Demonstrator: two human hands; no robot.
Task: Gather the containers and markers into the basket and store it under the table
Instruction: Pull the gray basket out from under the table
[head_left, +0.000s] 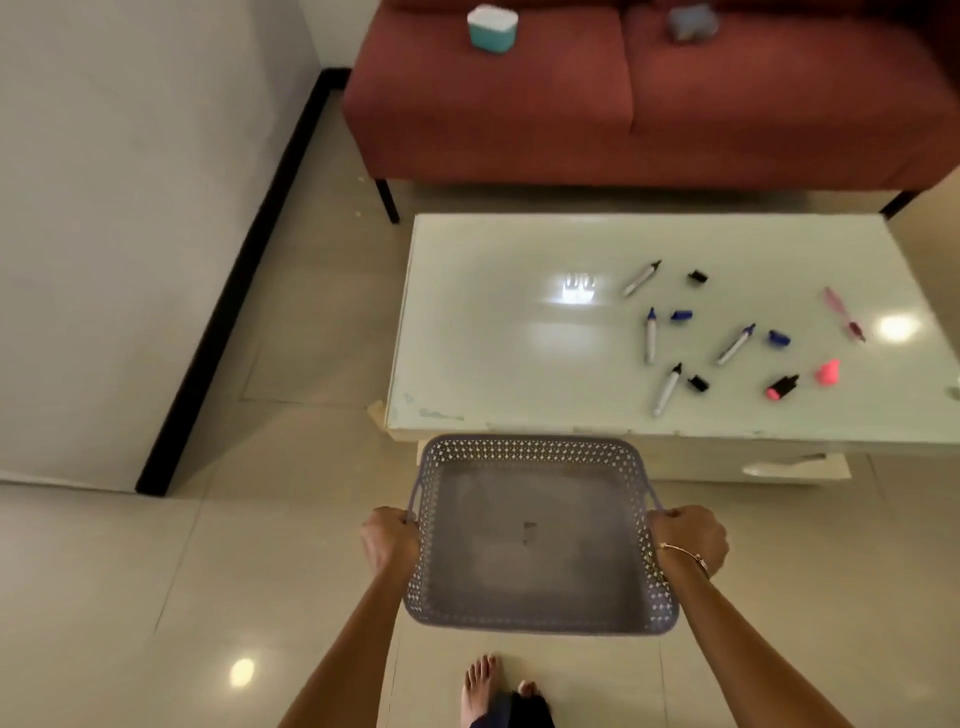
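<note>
I hold an empty grey perforated basket (535, 448) in the air, just in front of the near edge of a low white table (498, 343). My left hand (389, 540) grips its left handle and my right hand (688, 538) grips its right handle. On the right half of the table lie several uncapped markers (649, 335) with loose black and blue caps (681, 315), a pink pen (844, 314), a pink cap (827, 372) and a short pink-tipped highlighter (782, 387). A teal container with a white lid (492, 28) sits on the sofa, and a blurred grey-blue container (691, 22) sits further right on it.
A red sofa (649, 114) stands behind the table. A white wall with a black skirting strip (244, 270) runs along the left. Glossy tiled floor (156, 571) surrounds me, and my bare feet (483, 686) show below the basket. The table has a lower shelf (753, 465).
</note>
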